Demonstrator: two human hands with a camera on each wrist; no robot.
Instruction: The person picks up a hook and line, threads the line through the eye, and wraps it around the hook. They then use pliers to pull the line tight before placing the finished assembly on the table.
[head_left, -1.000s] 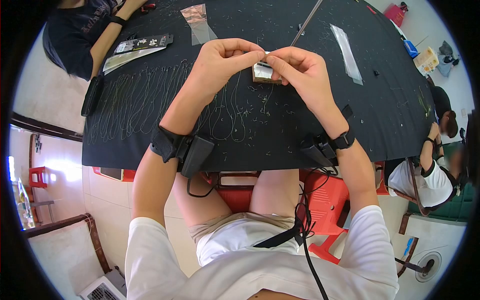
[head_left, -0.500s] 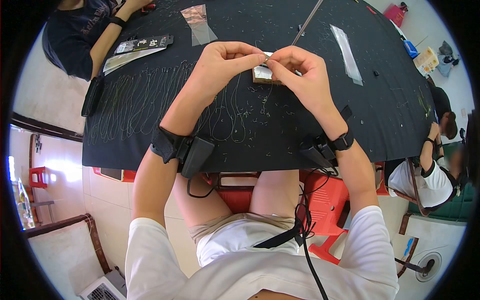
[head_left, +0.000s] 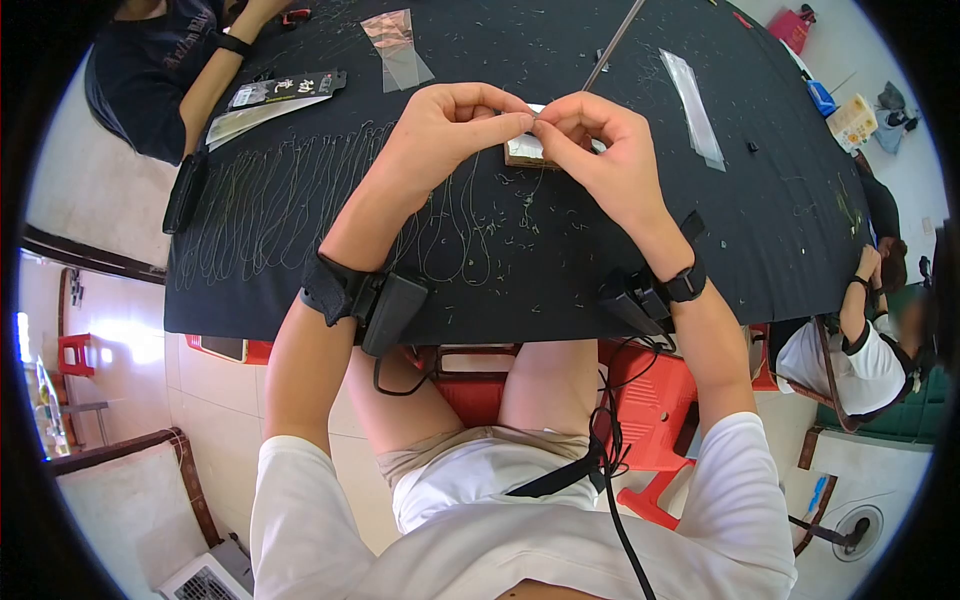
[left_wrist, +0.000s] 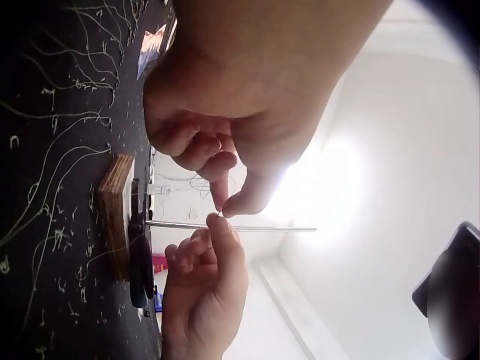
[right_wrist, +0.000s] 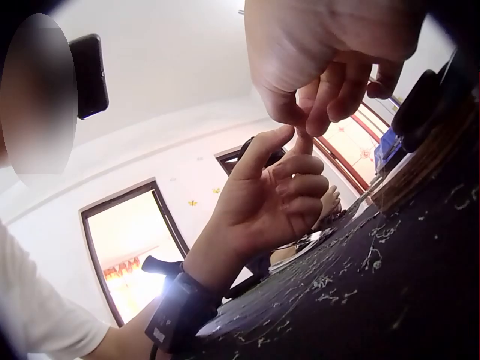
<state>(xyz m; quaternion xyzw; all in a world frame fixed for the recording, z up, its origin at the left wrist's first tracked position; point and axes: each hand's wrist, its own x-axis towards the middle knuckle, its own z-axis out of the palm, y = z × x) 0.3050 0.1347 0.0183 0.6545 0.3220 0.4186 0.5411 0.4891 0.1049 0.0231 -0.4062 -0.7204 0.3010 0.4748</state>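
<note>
Both hands meet fingertip to fingertip above a small wooden block with a whitish top. My left hand pinches a tiny end of thin line between thumb and index finger, its other fingers curled in. From the opposite side my right hand pinches at the same spot. In the left wrist view a short dark bit of the thin line shows between the fingertips; most of it is hidden by them. A black piece lies along the block, and a slim metal rod rises beside the hands.
Rows of looped thin lines cover the black tablecloth at left, with scattered clippings around. Plastic sleeves lie at right, a black packet at left. Another person's arm rests at the far left edge.
Both hands have shifted slightly toward the body, still joined at the fingertips. The right hand's lower fingers have drawn up, baring more of the block.
</note>
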